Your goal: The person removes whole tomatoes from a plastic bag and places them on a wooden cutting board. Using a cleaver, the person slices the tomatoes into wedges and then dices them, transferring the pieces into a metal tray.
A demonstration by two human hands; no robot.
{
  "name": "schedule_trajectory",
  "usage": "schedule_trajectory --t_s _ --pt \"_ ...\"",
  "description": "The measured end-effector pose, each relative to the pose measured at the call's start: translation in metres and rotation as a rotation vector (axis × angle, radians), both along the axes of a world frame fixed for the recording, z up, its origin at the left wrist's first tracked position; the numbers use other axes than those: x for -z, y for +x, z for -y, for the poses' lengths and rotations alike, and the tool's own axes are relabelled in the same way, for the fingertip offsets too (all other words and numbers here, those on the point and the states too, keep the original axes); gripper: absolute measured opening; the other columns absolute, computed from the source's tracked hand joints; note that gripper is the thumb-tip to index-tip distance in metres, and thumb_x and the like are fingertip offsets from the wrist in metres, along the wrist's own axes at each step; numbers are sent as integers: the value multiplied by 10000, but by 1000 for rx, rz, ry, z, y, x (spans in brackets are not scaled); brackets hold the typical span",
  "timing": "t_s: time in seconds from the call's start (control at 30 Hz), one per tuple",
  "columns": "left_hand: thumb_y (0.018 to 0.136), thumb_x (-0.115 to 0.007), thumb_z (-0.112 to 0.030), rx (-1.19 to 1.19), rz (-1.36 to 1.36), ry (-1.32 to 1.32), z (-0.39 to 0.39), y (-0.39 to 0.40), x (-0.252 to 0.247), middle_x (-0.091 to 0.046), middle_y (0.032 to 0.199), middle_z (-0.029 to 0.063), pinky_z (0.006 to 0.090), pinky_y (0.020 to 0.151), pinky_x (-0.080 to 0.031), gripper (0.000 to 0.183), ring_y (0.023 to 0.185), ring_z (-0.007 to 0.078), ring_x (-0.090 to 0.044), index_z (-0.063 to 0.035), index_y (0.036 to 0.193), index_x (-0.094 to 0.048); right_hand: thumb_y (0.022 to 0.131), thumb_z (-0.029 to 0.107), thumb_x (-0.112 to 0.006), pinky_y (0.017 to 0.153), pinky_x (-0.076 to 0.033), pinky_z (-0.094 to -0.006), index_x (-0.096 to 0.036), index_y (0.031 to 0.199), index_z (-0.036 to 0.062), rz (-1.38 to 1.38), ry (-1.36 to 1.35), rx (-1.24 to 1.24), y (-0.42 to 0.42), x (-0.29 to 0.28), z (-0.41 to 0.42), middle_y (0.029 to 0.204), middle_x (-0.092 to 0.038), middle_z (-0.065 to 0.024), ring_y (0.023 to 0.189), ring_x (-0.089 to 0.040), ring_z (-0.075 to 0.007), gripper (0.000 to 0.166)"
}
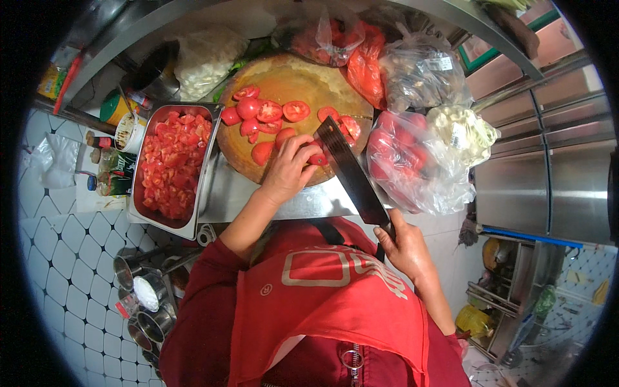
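Observation:
My right hand (pixel 406 242) is closed around the handle of a dark cleaver (pixel 350 176), whose blade slants up across the right part of a round wooden chopping board (pixel 295 77). Beside the blade, the fingers of my left hand (pixel 287 167) hold a piece of tomato (pixel 317 158) down on the board. Halved tomatoes (pixel 269 111) are gathered on the board's left part, and one half (pixel 262 153) lies by my left hand. Cut pieces (pixel 350 126) lie just right of the blade's tip. Left of the board, a steel pan (pixel 196 213) holds chopped tomatoes (pixel 176 164).
A plastic bag of whole tomatoes (pixel 399 145) borders the board's right side, with a bag of pale vegetables (pixel 459 135) behind it. More bags (pixel 420 72) stand at the back. Bottles (pixel 113 184) are left of the pan. A metal shelf edge (pixel 145 34) arches overhead.

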State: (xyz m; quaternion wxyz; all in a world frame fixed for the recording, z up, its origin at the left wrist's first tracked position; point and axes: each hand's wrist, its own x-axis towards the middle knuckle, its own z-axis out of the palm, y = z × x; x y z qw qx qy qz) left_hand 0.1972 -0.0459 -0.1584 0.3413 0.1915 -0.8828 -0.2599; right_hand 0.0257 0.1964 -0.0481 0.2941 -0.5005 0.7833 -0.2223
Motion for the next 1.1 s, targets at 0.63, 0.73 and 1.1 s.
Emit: schedule_trajectory --t_s 0.63,0.73,1.1 --pt "708 -775 -3 -23 10 -29 2 -3 -7 -527 1136 150 445 955 -454 508 1100 379 -520 -74 1151 -537 953 220 -608 733 -457 -564 -442 1103 -28 -57 119 -162 -4 16 58 855 -622 -337 855 -596 -526 334" --pt "715 -776 -10 -54 -27 -29 7 -4 1 -534 1120 147 434 941 -471 524 1077 368 -538 -80 1172 -528 960 217 -607 730 -461 -544 -456 1096 -24 -41 79 -186 -5 8 60 838 -623 -322 821 -594 -525 316" --pt "859 -691 -125 74 -18 741 18 24 -23 -592 1122 86 328 880 -504 390 1048 222 -607 -53 1222 -569 952 233 -639 664 -462 -481 -490 1156 8 166 85 -14 -2 9 44 787 -626 -263 738 -600 -427 339"
